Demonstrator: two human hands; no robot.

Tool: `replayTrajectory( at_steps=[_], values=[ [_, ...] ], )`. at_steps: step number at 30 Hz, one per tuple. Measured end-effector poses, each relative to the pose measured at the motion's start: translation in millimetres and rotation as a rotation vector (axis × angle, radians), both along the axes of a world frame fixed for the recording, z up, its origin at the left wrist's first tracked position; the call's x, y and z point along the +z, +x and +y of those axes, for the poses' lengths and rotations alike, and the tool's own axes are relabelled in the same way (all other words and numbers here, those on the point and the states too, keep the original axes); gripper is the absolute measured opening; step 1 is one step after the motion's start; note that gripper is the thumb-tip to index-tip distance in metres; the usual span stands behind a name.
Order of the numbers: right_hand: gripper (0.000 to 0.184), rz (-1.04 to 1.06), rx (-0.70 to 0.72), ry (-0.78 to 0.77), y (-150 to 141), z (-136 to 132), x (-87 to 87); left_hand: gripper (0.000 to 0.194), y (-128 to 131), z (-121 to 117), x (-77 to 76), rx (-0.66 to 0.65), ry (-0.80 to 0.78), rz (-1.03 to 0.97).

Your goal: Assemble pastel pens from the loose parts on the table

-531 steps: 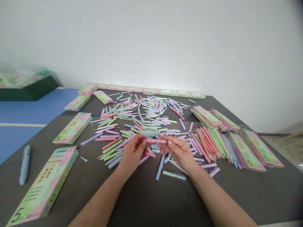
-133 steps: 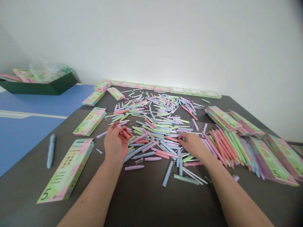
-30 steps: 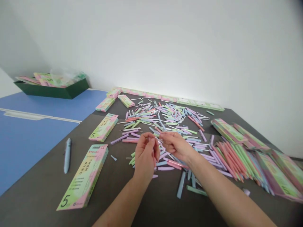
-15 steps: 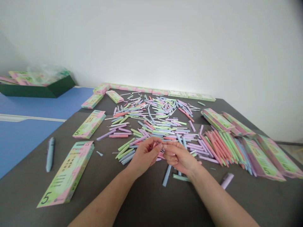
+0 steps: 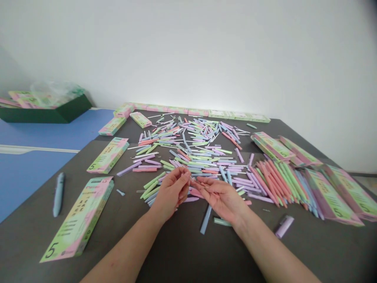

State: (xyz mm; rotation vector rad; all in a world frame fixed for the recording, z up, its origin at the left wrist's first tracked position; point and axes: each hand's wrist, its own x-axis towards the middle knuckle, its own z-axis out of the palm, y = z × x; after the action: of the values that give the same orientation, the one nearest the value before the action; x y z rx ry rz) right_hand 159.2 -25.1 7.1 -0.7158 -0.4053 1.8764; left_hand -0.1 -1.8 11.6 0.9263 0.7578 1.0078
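Observation:
My left hand [image 5: 172,192] and my right hand [image 5: 219,198] meet low in the middle of the dark table [image 5: 182,251]. The left fingers pinch a thin, pale pen part [image 5: 188,181], too fine to identify; the right fingertips reach towards it. Scattered pastel pen barrels and white refills [image 5: 188,149] spread just beyond my hands. A blue barrel [image 5: 206,219] and a green barrel [image 5: 222,222] lie just below my right hand. A lilac pen part [image 5: 284,226] lies further right.
Pastel pen boxes [image 5: 78,218] lie at the left, beside an assembled blue pen [image 5: 59,194]. Sorted barrels and open boxes [image 5: 309,188] fill the right. More boxes [image 5: 191,112] line the far edge. A dark green tray [image 5: 44,114] stands beyond the table on a blue surface.
My hands have drawn slightly apart since half a second ago, and the left hand has turned its fingers upward. The view has shifted a little.

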Motion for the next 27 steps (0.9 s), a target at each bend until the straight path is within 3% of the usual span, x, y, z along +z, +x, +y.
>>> replayTrajectory(
  at_steps=[7,14,20,27],
  values=[
    [0.015,-0.074,-0.004,-0.016,-1,1,1.0,0.02,1,-1,5.9,0.055,-0.026,-0.057],
    [0.02,-0.031,0.183,-0.118,2,-2,7.7,0.017,1,-4,7.6,-0.008,-0.038,-0.092],
    [0.018,-0.126,0.013,-0.034,0,-4,11.6,0.018,2,-5,8.7,-0.039,-0.069,-0.128],
    [0.016,-0.268,-0.089,0.109,-5,-10,13.2,0.017,2,-7,10.4,-0.017,-0.08,-0.143]
  ],
)
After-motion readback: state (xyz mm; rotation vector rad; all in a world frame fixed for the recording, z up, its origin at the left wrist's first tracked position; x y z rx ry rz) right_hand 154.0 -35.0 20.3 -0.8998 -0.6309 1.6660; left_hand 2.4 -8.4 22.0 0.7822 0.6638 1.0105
